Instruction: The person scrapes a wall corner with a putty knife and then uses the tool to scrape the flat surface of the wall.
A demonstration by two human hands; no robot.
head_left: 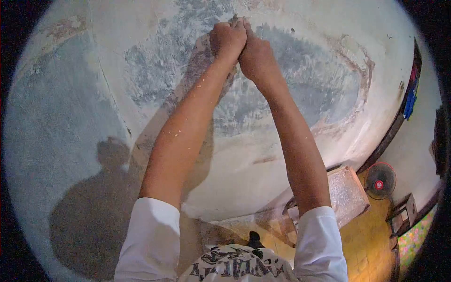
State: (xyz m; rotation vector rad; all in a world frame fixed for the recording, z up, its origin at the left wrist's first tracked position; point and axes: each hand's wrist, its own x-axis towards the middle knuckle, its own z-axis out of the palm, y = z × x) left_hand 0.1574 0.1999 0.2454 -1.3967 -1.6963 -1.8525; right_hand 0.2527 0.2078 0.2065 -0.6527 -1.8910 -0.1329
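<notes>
Head view: my left hand (228,40) and right hand (258,56) are together at 12 o'clock, touching each other, both arms extended against the wall (244,174). The fingers of both appear curled, but the fingertips are hidden; I cannot tell whether either is fully closed. A small dark piece (233,19) shows at their upper edge, also at 12 o'clock; whether I grip it cannot be determined.

The wall surface behind my hands carries a rough grey patch (305,84), extending to 2 o'clock, with a brownish, worn edge on that side. Pale specks are noted on both forearms. A thin dark seam (112,101) runs down the wall near 10 o'clock. My shadow (91,211) falls at 8 o'clock. A round fan (380,181) stands between 3 and 4 o'clock, just beside a pale box-shaped item (347,195) at 4 o'clock, above yellow flooring (359,244).
</notes>
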